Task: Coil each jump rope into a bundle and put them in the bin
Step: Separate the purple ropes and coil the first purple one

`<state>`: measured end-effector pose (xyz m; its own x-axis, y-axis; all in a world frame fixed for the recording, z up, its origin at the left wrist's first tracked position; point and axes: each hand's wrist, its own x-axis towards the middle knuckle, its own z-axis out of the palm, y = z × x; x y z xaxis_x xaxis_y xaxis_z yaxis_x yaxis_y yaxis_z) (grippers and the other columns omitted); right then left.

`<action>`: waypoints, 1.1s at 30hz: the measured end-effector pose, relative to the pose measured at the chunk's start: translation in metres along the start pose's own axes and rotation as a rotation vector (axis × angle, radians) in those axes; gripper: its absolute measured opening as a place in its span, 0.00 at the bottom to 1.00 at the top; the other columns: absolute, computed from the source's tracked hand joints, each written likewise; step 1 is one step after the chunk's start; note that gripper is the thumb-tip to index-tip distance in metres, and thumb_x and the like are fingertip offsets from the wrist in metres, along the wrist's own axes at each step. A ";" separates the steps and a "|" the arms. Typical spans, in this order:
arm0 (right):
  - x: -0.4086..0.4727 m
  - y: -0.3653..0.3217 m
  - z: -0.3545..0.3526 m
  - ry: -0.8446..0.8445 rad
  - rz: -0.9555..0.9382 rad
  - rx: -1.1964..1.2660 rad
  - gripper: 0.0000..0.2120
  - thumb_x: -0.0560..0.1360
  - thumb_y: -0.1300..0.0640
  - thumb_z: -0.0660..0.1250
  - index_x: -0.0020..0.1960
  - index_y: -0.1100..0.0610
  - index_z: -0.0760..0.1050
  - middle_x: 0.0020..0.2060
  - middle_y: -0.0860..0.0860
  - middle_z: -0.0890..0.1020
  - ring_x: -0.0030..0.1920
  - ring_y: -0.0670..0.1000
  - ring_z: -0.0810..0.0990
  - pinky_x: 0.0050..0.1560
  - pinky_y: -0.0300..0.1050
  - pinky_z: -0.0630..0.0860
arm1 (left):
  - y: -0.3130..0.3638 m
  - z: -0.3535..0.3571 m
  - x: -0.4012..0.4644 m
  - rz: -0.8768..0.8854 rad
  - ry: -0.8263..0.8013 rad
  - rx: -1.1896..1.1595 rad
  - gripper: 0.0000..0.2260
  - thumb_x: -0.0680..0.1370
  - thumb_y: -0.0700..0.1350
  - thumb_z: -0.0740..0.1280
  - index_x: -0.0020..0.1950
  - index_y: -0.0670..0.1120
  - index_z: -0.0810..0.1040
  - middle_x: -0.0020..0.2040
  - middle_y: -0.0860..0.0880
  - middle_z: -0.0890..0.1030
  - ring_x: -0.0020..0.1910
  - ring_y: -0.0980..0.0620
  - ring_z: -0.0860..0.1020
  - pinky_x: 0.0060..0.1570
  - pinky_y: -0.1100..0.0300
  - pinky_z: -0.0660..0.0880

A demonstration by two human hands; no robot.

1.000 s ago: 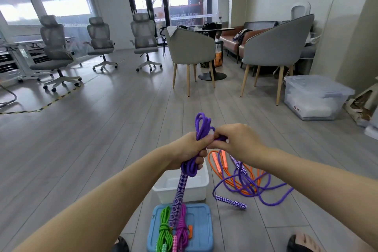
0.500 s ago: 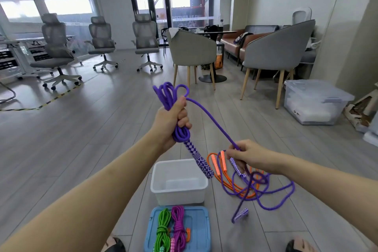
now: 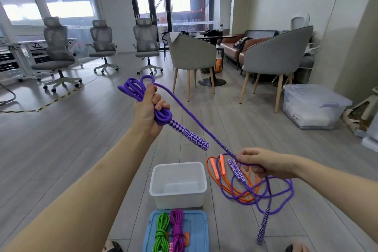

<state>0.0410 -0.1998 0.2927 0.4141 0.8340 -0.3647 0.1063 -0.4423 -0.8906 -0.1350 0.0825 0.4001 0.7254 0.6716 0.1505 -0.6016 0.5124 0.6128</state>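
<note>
My left hand (image 3: 148, 110) is raised and grips several coiled loops of a purple jump rope (image 3: 135, 88), its patterned handle (image 3: 192, 137) sticking out down-right. A taut strand runs from the coil down to my right hand (image 3: 263, 162), which pinches it. Below that hand the rope's other handle (image 3: 262, 226) dangles. On the floor lie an orange jump rope (image 3: 217, 168) and another purple rope (image 3: 237, 172), tangled together. An empty white bin (image 3: 178, 185) stands on the floor between my arms.
A blue lid (image 3: 196, 231) near my feet carries coiled green (image 3: 161, 229) and magenta (image 3: 177, 227) ropes. Grey armchairs (image 3: 274, 57) and a clear lidded storage box (image 3: 313, 106) stand to the right, office chairs (image 3: 57, 47) at the far left.
My left hand rose up and left with the coil. My right hand moved down and right, sliding along the rope and drawing a strand taut between the hands.
</note>
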 end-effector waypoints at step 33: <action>0.020 0.020 0.012 0.257 0.176 -0.717 0.35 0.75 0.49 0.75 0.78 0.51 0.66 0.70 0.53 0.76 0.67 0.53 0.77 0.62 0.42 0.74 | -0.056 0.035 -0.023 -0.210 -0.315 0.317 0.09 0.83 0.48 0.65 0.55 0.42 0.77 0.31 0.51 0.68 0.25 0.57 0.67 0.30 0.62 0.74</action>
<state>0.0403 -0.1875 0.2645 0.6662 0.6678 -0.3320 0.5413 -0.7393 -0.4006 -0.1058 0.0198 0.3896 0.9153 0.3519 0.1958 -0.3357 0.3981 0.8537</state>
